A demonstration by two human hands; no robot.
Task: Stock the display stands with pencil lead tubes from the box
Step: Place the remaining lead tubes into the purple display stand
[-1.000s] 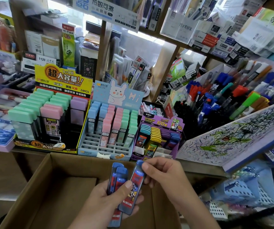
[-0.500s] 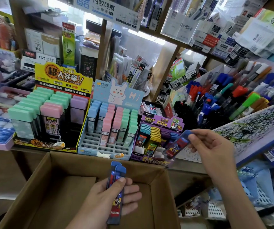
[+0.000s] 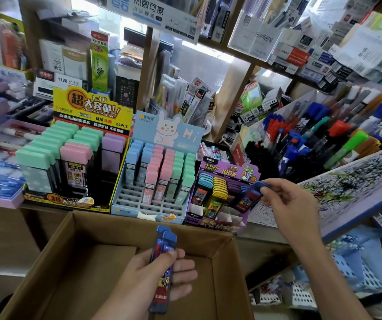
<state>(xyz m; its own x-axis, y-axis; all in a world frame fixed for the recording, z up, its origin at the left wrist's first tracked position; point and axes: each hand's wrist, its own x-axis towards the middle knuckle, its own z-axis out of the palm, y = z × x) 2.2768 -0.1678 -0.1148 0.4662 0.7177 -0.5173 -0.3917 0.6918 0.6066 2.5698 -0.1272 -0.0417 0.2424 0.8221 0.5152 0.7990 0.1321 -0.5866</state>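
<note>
My left hand (image 3: 160,277) grips two blue lead tubes (image 3: 163,257) upright over the open cardboard box (image 3: 74,269). My right hand (image 3: 287,204) pinches the cap of another blue lead tube (image 3: 251,196), tilted, its lower end reaching into the rightmost column of the purple display stand (image 3: 222,222). That stand holds tubes with blue, yellow and purple caps. To its left stand a light-blue rabbit display stand (image 3: 139,204) with pastel tubes and a yellow-black stand (image 3: 86,112) with wide green, pink and purple cases.
Shelves crowded with stationery boxes rise behind the stands. A bin of markers and pens (image 3: 324,139) sits to the right, above a scribbled test pad (image 3: 351,188). White perforated baskets (image 3: 300,294) lie lower right.
My right hand took one tube from my left hand, carried it right and up, and now lowers it into the purple stand. My left hand stays over the box.
</note>
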